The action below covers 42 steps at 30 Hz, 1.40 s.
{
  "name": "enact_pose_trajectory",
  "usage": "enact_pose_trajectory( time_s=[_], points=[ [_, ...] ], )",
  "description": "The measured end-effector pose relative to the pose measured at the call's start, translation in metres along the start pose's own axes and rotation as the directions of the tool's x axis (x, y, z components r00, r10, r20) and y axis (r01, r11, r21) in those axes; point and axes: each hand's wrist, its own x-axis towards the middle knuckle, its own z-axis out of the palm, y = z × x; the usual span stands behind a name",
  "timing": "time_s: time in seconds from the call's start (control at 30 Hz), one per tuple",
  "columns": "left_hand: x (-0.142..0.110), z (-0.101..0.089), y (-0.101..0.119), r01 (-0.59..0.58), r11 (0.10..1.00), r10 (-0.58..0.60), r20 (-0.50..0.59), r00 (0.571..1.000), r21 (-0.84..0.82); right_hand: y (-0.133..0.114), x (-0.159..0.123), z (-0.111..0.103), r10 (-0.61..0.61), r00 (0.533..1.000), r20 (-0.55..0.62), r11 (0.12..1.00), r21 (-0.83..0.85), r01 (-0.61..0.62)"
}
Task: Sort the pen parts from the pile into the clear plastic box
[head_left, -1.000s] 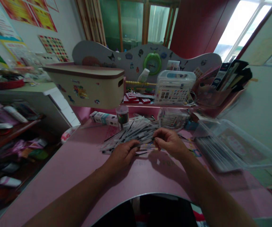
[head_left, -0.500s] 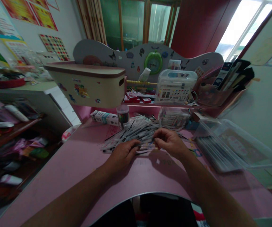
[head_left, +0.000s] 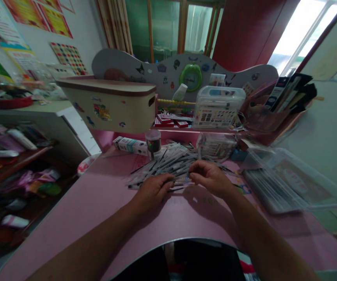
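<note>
A heap of slim, clear and grey pens (head_left: pixel 176 158) lies on the pink desk in front of me. At its near edge my left hand (head_left: pixel 153 189) is closed, thumb against fingers, on one end of a pen. My right hand (head_left: pixel 211 177) pinches the other end, its thumb and fingertips curled together. The fingers cover much of this pen. Just under it, several light-coloured pens (head_left: pixel 181 181) lie close to both hands.
Behind the heap stand a clear tub (head_left: pixel 153 142), a long printed box (head_left: pixel 130 145) and a clear pen case (head_left: pixel 217 144). An open transparent box (head_left: pixel 303 179) is at the right. A cream bin (head_left: pixel 112 107) and a green clock (head_left: pixel 190 78) occupy the shelf.
Both hands stay almost in place. The right fingertips have shifted very slightly left; the view has moved a little.
</note>
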Motion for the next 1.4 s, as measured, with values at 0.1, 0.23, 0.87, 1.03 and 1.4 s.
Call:
enact_pose_trajectory(
  time_s=[0.1,0.23,0.87,1.03,1.4],
  points=[
    [0.0003,0.0,-0.0006,-0.008,1.0,0.008,0.001,1.0,0.02,-0.0023,-0.0012,-0.0005,-0.055,0.998,0.001,0.98,-0.193,0.054],
    [0.001,0.0008,-0.0037,-0.018,0.999,0.018,-0.001,1.0,0.041,-0.0004,-0.0006,0.0014,-0.094,0.996,0.009,0.93,-0.356,0.091],
    [-0.0007,0.0014,-0.0042,-0.037,0.996,0.039,-0.025,0.999,0.079,-0.0039,-0.0007,0.0,-0.049,0.998,0.045,0.952,-0.299,0.061],
    [0.0001,0.0008,-0.0041,-0.04,0.996,0.042,-0.02,0.999,0.074,-0.0032,-0.001,0.0006,-0.038,0.999,0.031,0.951,-0.305,0.046],
    [-0.0009,-0.0007,-0.0003,-0.059,0.993,0.065,-0.06,0.996,0.106,0.0048,0.0008,0.0021,0.244,0.968,0.064,0.82,0.519,-0.241]
  ],
)
